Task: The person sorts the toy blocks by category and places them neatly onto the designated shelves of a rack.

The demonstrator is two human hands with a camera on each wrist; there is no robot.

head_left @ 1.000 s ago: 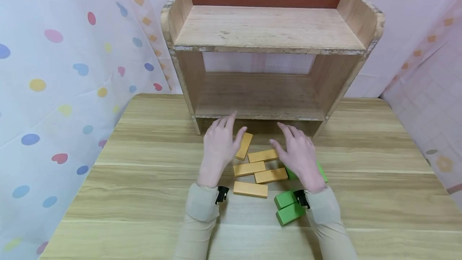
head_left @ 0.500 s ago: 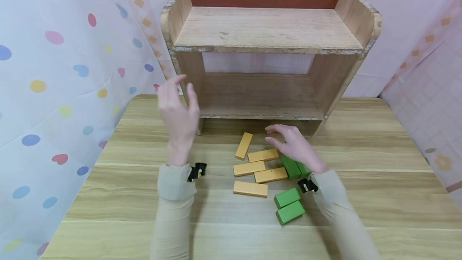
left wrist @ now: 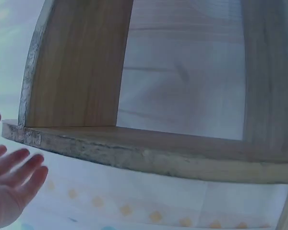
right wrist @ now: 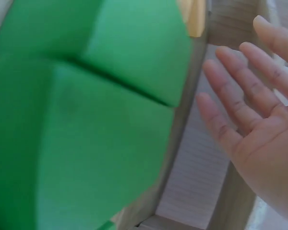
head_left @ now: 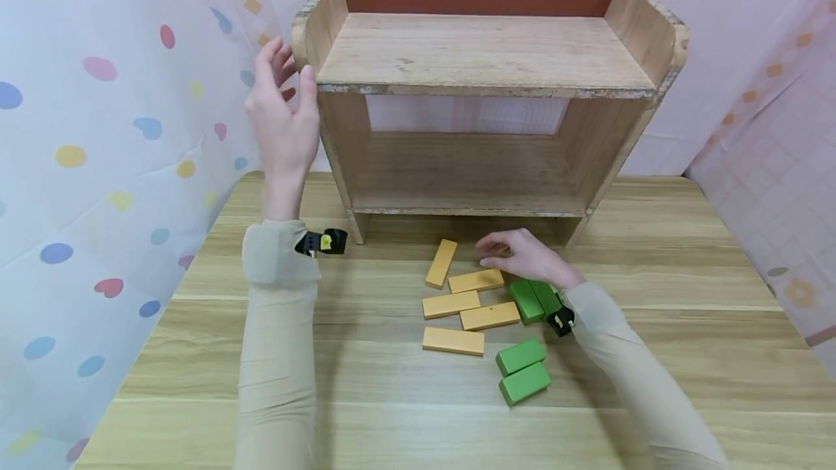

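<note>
A small wooden shelf (head_left: 490, 49) with a red-brown back strip stands on the table. My left hand (head_left: 281, 114) is raised beside its left side panel (head_left: 326, 24). In the left wrist view the thumb and fingers lie on either side of the panel's edge (left wrist: 134, 160), with a gap around it; contact cannot be made out. Low over the tabletop, my right hand (head_left: 522, 256) holds nothing, its fingers loosely bent. Beneath and beside it lie orange-yellow blocks (head_left: 475, 281) and green blocks (head_left: 526, 301). The right wrist view shows the spread fingers apart from the green blocks (right wrist: 105, 153).
More yellow blocks (head_left: 453, 340) lie in front of the shelf, several in all. A pair of green blocks (head_left: 525, 383) sits closer to the front. Wood-grain tabletop (head_left: 215, 354) surrounds them. Patterned curtains (head_left: 130, 187) hang at the sides and back.
My left hand has moved from above the blocks, leftward and up to the shelf's left side. My right hand has shifted slightly left and its fingers have bent more. The blocks stay put.
</note>
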